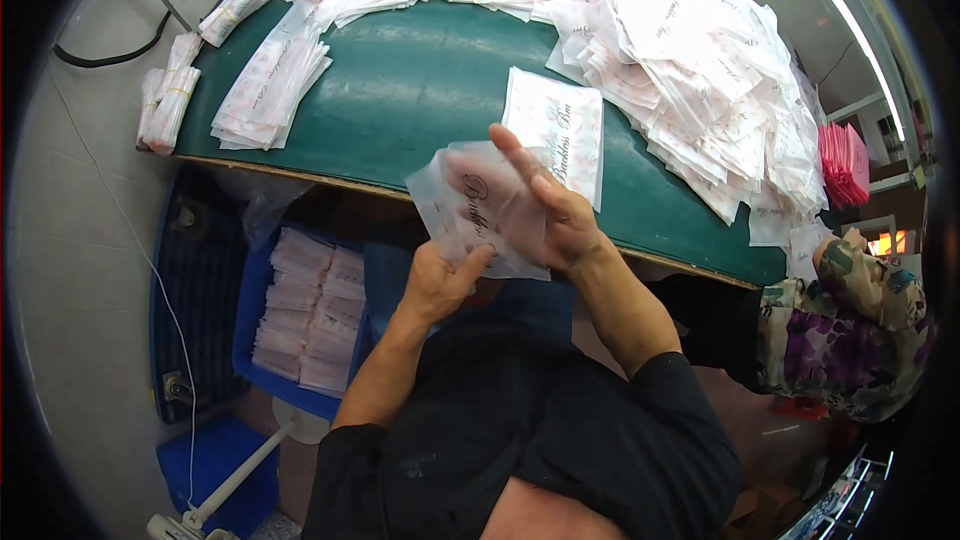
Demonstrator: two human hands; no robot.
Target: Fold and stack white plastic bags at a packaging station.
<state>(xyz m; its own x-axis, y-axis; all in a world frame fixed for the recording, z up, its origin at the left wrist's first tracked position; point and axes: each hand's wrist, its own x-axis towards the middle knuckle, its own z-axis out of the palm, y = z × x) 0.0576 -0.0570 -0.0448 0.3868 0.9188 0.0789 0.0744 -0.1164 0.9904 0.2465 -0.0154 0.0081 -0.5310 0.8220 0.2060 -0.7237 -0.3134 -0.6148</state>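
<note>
My left hand (437,280) is closed on the lower left edge of a translucent plastic bag (462,202) printed with dark script, its thumb lying on the front. The bag is held up in front of my body, by the table's near edge. Against its right side is my right hand (568,215), with outstretched fingers; some show blurred through the film. Whether those fingers are behind the bag or inside it, I cannot tell. Just beyond, a short stack of similar printed bags (585,135) lies flat on the green table (430,70).
Heaped printed bags (690,70) cover the table's back and right. A fanned pile (270,90) and banded bundles (172,100) lie at the left. Below stands a blue crate (245,340) of packed bags. Pink packets (843,162) and another person's patterned sleeve (875,285) are at right.
</note>
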